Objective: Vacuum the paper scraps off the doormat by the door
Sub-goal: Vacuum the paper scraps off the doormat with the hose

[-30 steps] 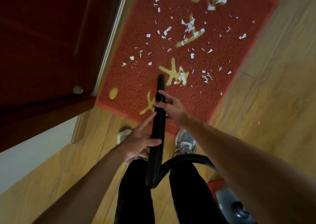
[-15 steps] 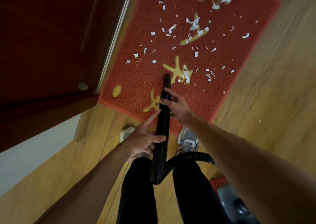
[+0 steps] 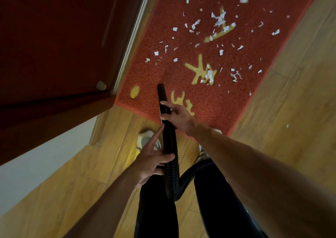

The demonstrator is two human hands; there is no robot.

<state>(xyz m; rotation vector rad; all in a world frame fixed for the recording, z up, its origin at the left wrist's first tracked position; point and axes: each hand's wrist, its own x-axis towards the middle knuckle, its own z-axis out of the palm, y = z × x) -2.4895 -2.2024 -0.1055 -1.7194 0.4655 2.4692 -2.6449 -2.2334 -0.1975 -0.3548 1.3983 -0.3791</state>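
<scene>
A red doormat with yellow characters lies beside the dark red door. Several white paper scraps are strewn over its middle and far half. I hold a black ribbed vacuum hose with both hands. My right hand grips the hose near its nozzle. My left hand grips it lower down, index finger stretched along it. The nozzle tip points at the near left part of the mat, short of most scraps.
The wooden floor surrounds the mat; one stray scrap lies on it at the right. A metal door threshold strip runs along the mat's left edge. My shoes and dark trouser legs stand at the mat's near edge.
The nozzle has swung left, from the yellow star-like character to the mat's near left part. Both hands kept their grip on the hose.
</scene>
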